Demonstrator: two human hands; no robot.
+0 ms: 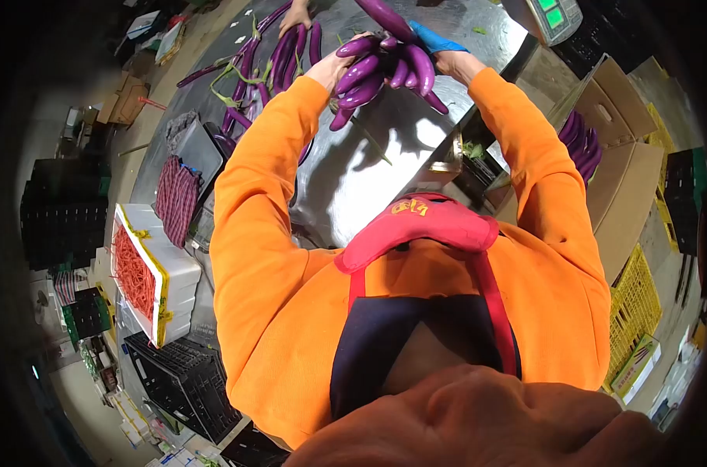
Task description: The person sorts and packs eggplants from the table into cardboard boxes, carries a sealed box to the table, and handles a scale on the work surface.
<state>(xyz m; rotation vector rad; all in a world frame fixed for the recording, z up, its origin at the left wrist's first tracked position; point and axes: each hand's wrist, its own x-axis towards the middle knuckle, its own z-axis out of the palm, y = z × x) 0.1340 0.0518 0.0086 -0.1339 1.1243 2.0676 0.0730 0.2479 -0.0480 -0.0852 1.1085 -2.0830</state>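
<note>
Eggplants (361, 71), one bundle: glossy, deep purple, slender, some curved, blunt at the tips; located above the bench between the two hands, which are clamped on it from either side, some fingers hidden behind the fruit. Left hand (339, 64): bare. Right hand (441, 39): in a thin, smooth blue glove. Bench (346, 191): bare metal, scuffed, with a bright glare and dark shadows below the bundle. Loose eggplants (248, 66): long, with pale green, twisting stalks, strewn on the bench left of the bundle; a co-worker's hand (294, 17) touches them at the top edge. Carton (622, 183): brown corrugated board, flaps up, right of the bench, more purple eggplants inside. Foam box (184, 292): white, yellow tape along the rim, filled with thin red pieces too small to identify. Crate (184, 381): black plastic, slatted, below the foam box. Yellow crate (635, 300): open mesh, at right. Scale (556, 17): lit green display, top right. Cloth (177, 201): red check, hanging by the bench's left side. Orange sleeves and a red apron (416, 229) with yellow lettering cover part of the bench.
</note>
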